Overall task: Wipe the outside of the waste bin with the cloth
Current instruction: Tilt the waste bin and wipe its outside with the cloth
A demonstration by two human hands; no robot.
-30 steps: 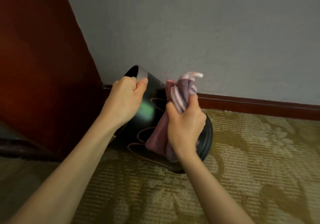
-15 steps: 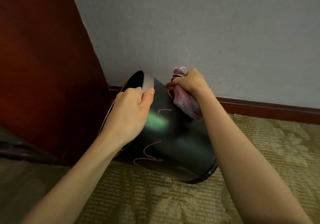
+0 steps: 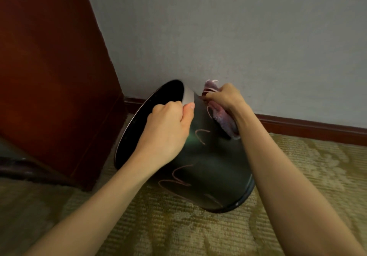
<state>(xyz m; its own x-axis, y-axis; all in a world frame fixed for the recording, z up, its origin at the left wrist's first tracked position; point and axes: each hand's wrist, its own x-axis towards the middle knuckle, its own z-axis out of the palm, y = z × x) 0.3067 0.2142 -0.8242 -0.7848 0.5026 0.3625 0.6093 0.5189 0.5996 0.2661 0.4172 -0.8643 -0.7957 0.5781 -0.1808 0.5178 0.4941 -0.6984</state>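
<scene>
A black round waste bin (image 3: 210, 168) with pale squiggle marks on its side leans tilted on the carpet, its mouth turned to the left. My left hand (image 3: 168, 128) grips the rim at the top, thumb on the outside. My right hand (image 3: 224, 97) holds a bunched pink-purple cloth (image 3: 222, 119) against the far upper side of the bin, near the wall. Part of the cloth is hidden under my hand and wrist.
A dark red wooden panel (image 3: 51, 73) stands close on the left of the bin. A grey wall (image 3: 238, 33) with a brown skirting board (image 3: 309, 128) runs right behind it. Patterned olive carpet (image 3: 198, 234) covers the floor.
My right hand moved with the cloth from the bin's near lower side up to its far upper side by the wall. The bin's mouth now shows more.
</scene>
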